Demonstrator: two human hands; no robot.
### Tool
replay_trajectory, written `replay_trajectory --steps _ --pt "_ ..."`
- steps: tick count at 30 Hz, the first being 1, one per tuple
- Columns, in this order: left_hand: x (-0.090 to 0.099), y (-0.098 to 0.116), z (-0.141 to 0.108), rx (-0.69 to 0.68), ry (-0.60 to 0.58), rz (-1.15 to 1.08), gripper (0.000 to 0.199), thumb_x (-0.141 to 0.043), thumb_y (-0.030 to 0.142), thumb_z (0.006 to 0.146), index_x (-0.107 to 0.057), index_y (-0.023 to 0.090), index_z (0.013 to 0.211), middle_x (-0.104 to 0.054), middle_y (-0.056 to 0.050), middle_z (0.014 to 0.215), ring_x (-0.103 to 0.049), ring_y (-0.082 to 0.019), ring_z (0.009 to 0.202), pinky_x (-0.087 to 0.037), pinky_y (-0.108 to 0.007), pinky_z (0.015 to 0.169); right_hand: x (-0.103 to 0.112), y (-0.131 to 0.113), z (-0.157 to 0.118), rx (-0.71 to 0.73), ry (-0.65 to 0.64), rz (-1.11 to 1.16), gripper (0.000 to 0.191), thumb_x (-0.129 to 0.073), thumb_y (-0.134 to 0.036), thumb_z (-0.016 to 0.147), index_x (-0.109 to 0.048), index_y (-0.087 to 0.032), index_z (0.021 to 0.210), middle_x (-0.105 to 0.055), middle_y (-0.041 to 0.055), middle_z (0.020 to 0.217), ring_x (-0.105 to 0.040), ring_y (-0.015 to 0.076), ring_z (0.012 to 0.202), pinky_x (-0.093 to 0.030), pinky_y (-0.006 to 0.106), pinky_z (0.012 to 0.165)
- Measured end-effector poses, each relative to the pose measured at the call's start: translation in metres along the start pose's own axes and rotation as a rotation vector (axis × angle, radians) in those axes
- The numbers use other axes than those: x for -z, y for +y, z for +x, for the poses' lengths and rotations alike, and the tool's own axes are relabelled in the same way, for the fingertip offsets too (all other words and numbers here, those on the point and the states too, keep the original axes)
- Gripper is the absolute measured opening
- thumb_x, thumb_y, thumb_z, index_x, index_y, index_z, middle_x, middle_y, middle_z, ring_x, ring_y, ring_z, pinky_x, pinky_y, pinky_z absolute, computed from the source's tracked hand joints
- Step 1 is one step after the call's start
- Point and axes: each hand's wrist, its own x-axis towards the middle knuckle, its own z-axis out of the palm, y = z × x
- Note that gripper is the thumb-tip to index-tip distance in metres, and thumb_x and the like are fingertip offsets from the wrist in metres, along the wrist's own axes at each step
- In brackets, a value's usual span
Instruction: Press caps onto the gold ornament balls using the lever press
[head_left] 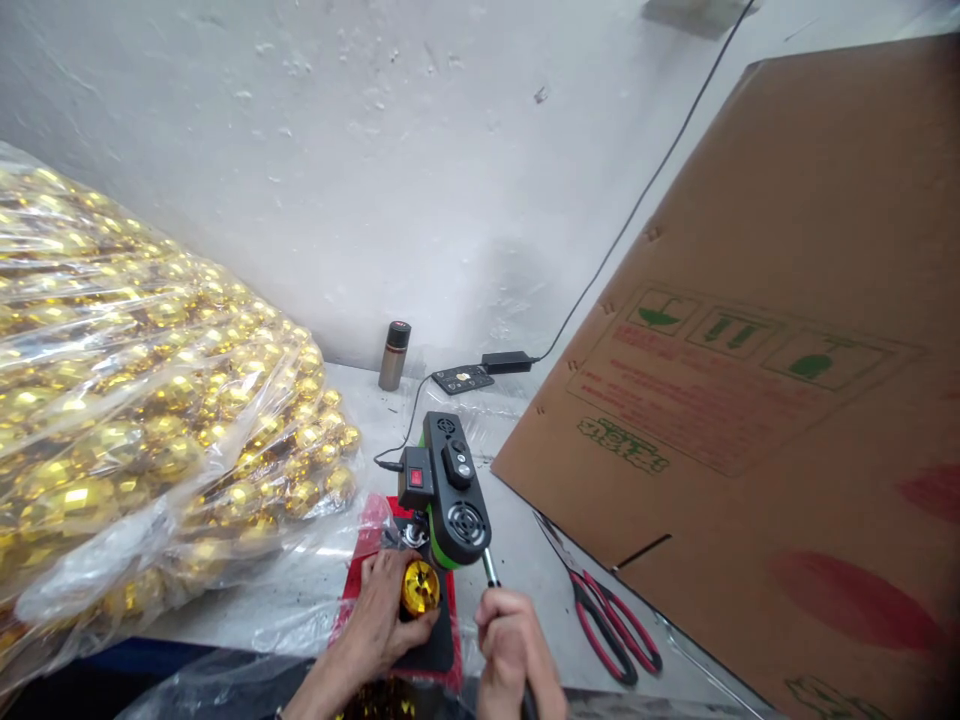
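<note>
My left hand [382,608] is closed round a shiny gold faceted ball [421,587], fingers on its far and left sides and the thumb at its near right. The ball sits at the black base plate [429,655] of a small bench drill press [456,490], just short of the drill head. My right hand [516,650] grips the feed lever [490,568], a metal rod with a dark handle, at the machine's right. Whatever tool lies under the drill head is hidden. A red cloth [365,548] shows beneath the base.
A clear plastic bag [172,400] full of gold balls fills the left. Red-and-black scissors [611,610] lie by a large cardboard box [720,400] on the right. A dark-capped canister [394,355], a patterned black slab [463,378] and a power adapter [506,362] stand near the wall.
</note>
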Motion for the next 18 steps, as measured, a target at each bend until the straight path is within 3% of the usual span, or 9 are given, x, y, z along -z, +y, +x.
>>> replay_trajectory --steps 2,5,8,10,12,14,16,18 --pt "-0.002 -0.005 -0.009 -0.006 0.004 -0.027 0.057 -0.077 0.023 0.078 -0.068 0.020 0.134 -0.074 -0.016 0.131 -0.066 -0.039 0.124 -0.051 -0.059 0.110 -0.001 -0.025 0.014 -0.145 -0.008 0.056 0.049 -0.052 -0.043 0.111 -0.051 -0.022 0.066 -0.053 -0.0020 0.069 -0.048 0.0113 0.059 -0.035 0.028 0.058" --pt "-0.008 -0.029 -0.037 -0.049 0.051 -0.042 0.063 -0.079 0.027 0.079 -0.066 0.025 0.140 -0.073 -0.016 0.140 -0.064 -0.040 0.132 -0.052 -0.058 0.114 -0.005 -0.048 0.024 -0.224 0.018 0.072 0.049 -0.053 -0.050 0.110 -0.057 -0.022 0.070 -0.049 -0.0040 0.066 -0.043 0.0110 0.057 -0.032 0.029 0.058" --pt "-0.004 -0.059 -0.067 -0.103 0.107 -0.014 0.078 -0.091 0.047 0.070 -0.066 0.028 0.141 -0.071 -0.017 0.146 -0.064 -0.044 0.134 -0.054 -0.060 0.113 -0.009 -0.047 0.018 -0.254 0.054 0.076 0.050 -0.054 -0.053 0.109 -0.056 -0.022 0.070 -0.050 -0.0041 0.067 -0.042 0.0107 0.058 -0.031 0.030 0.059" --pt "0.013 -0.071 -0.070 -0.078 0.217 0.016 0.073 -0.082 0.058 0.080 -0.064 0.028 0.145 -0.070 -0.016 0.149 -0.064 -0.042 0.135 -0.055 -0.060 0.114 -0.011 -0.040 0.010 -0.273 0.062 0.094 0.048 -0.053 -0.052 0.110 -0.056 -0.022 0.072 -0.049 -0.0045 0.067 -0.042 0.0107 0.058 -0.031 0.030 0.059" --pt "0.040 -0.072 -0.054 -0.019 0.364 0.056 0.051 -0.057 0.051 0.101 -0.063 0.026 0.145 -0.070 -0.015 0.148 -0.064 -0.037 0.138 -0.052 -0.059 0.118 -0.011 -0.032 0.004 -0.266 0.062 0.127 0.047 -0.053 -0.049 0.110 -0.054 -0.022 0.072 -0.051 -0.0040 0.068 -0.043 0.0113 0.058 -0.032 0.030 0.059" --pt "0.069 -0.067 -0.021 0.005 0.443 0.087 0.045 -0.043 0.042 0.105 -0.068 0.022 0.136 -0.073 -0.016 0.141 -0.064 -0.036 0.138 -0.048 -0.061 0.122 -0.010 -0.026 0.001 -0.238 0.058 0.143 0.046 -0.054 -0.049 0.110 -0.053 -0.022 0.072 -0.052 -0.0031 0.069 -0.046 0.0120 0.059 -0.034 0.030 0.060" --pt "0.092 -0.060 0.019 0.010 0.437 0.099 0.042 -0.043 0.038 0.101 -0.072 0.021 0.127 -0.077 -0.015 0.131 -0.063 -0.037 0.137 -0.045 -0.062 0.124 -0.009 -0.022 0.001 -0.224 0.050 0.116 0.044 -0.054 -0.050 0.109 -0.057 -0.022 0.075 -0.051 -0.0038 0.067 -0.046 0.0116 0.058 -0.034 0.029 0.058" --pt "0.104 -0.055 0.055 -0.012 0.418 0.087 0.037 -0.047 0.036 0.100 -0.074 0.022 0.121 -0.078 -0.013 0.125 -0.064 -0.036 0.134 -0.044 -0.060 0.124 -0.007 -0.020 0.002 -0.220 0.040 0.073 0.043 -0.052 -0.051 0.110 -0.061 -0.022 0.079 -0.050 -0.0051 0.066 -0.044 0.0103 0.054 -0.033 0.028 0.056"
